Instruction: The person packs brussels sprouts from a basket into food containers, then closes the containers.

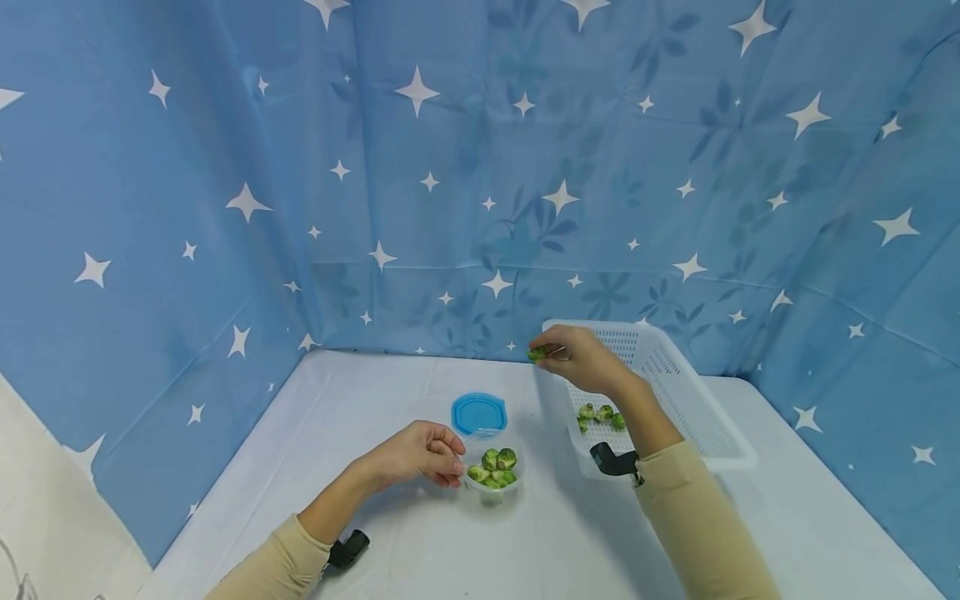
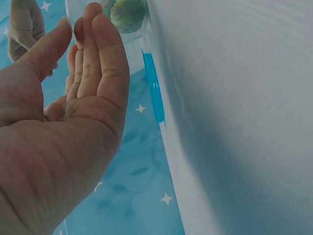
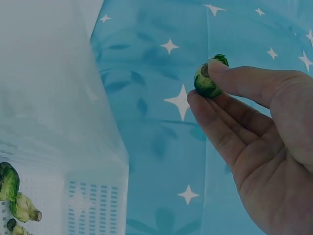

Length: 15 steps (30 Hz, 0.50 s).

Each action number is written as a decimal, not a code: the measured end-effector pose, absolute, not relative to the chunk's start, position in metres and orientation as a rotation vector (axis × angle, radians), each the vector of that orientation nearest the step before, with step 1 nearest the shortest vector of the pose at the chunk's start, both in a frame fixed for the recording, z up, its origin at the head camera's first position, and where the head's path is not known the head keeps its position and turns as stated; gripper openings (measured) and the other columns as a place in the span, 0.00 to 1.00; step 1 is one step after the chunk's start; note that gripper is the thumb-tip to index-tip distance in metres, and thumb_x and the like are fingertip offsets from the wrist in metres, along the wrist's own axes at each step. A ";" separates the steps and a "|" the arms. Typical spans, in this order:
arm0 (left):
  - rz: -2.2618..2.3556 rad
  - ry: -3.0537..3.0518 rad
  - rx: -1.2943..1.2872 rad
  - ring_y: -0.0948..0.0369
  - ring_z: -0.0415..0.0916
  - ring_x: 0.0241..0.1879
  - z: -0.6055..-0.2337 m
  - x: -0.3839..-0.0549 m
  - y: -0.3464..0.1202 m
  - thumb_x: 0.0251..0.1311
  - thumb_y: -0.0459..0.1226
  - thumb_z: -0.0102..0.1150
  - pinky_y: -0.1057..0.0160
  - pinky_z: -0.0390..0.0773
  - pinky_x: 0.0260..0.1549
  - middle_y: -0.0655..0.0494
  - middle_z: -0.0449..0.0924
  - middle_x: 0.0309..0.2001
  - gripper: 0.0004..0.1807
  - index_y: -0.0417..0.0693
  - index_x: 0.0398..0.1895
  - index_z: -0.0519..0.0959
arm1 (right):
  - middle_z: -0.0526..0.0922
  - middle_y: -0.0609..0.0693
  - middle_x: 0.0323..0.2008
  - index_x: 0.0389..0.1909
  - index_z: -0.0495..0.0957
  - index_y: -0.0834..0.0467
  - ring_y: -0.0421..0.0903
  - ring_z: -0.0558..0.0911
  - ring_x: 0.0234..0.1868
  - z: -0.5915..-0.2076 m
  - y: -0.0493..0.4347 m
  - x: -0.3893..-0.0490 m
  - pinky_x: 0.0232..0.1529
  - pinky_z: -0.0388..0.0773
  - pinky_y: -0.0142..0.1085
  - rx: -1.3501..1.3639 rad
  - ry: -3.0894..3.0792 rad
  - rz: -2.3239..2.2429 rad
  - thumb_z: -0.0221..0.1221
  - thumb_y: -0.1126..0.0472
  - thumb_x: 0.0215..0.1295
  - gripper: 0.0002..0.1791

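My right hand (image 1: 577, 358) pinches one Brussels sprout (image 3: 207, 83) between thumb and fingertips, raised over the left edge of a white perforated basket (image 1: 693, 400). Several other sprouts (image 1: 602, 412) lie on the basket floor. To the left, a small clear plastic container (image 1: 491, 498) stands on the table with several sprouts (image 1: 492, 468) inside. My left hand (image 1: 423, 454) is at this container's left rim. In the left wrist view its fingers (image 2: 110, 63) are mostly straight, with the tips against or just beside the clear wall; exact contact is hard to make out.
A blue lid (image 1: 478, 414) lies on the white-covered table (image 1: 360, 392) just behind the container. Blue curtains (image 1: 450, 208) with white stars hang along the table's back and sides. Each wrist carries a black camera mount (image 1: 613, 460).
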<state>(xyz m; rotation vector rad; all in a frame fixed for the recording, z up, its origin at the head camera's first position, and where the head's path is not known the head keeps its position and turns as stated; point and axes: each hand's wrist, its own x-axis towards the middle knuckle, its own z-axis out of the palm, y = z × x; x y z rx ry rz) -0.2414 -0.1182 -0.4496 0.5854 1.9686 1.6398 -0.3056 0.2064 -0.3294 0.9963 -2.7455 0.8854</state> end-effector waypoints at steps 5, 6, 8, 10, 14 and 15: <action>1.640 1.969 0.587 0.52 0.90 0.38 -0.449 -0.242 -0.118 0.67 0.32 0.67 0.51 0.89 0.43 0.38 0.88 0.40 0.19 0.26 0.53 0.76 | 0.86 0.54 0.50 0.60 0.81 0.62 0.51 0.86 0.53 -0.329 0.199 -0.300 0.57 0.85 0.47 1.013 -2.736 0.869 0.66 0.65 0.71 0.19; 1.640 1.969 0.588 0.52 0.90 0.38 -0.449 -0.242 -0.119 0.67 0.32 0.67 0.51 0.89 0.43 0.38 0.88 0.40 0.19 0.26 0.53 0.76 | 0.86 0.53 0.50 0.59 0.82 0.61 0.50 0.86 0.52 -0.330 0.198 -0.298 0.56 0.86 0.46 1.019 -2.731 0.861 0.66 0.64 0.70 0.18; 1.638 1.968 0.590 0.52 0.90 0.38 -0.449 -0.242 -0.119 0.67 0.32 0.67 0.51 0.89 0.43 0.38 0.88 0.40 0.19 0.26 0.53 0.76 | 0.87 0.53 0.49 0.58 0.83 0.61 0.49 0.87 0.50 -0.331 0.194 -0.295 0.54 0.86 0.44 1.042 -2.712 0.852 0.67 0.64 0.69 0.17; 1.638 1.967 0.593 0.52 0.90 0.38 -0.449 -0.242 -0.119 0.67 0.33 0.68 0.51 0.89 0.43 0.39 0.88 0.39 0.19 0.26 0.53 0.76 | 0.87 0.52 0.48 0.57 0.83 0.60 0.47 0.87 0.49 -0.334 0.191 -0.293 0.53 0.87 0.42 1.066 -2.693 0.843 0.68 0.65 0.69 0.16; 1.639 1.958 0.597 0.51 0.90 0.38 -0.451 -0.243 -0.119 0.67 0.33 0.68 0.50 0.89 0.43 0.42 0.89 0.38 0.19 0.26 0.53 0.76 | 0.86 0.51 0.50 0.57 0.84 0.59 0.46 0.87 0.49 -0.342 0.186 -0.288 0.54 0.87 0.41 1.115 -2.655 0.861 0.66 0.67 0.69 0.16; 1.639 1.957 0.599 0.51 0.90 0.38 -0.451 -0.243 -0.119 0.67 0.33 0.68 0.50 0.89 0.43 0.43 0.89 0.38 0.19 0.26 0.53 0.76 | 0.86 0.51 0.51 0.57 0.84 0.59 0.46 0.87 0.49 -0.343 0.185 -0.287 0.54 0.86 0.40 1.119 -2.655 0.870 0.66 0.67 0.70 0.16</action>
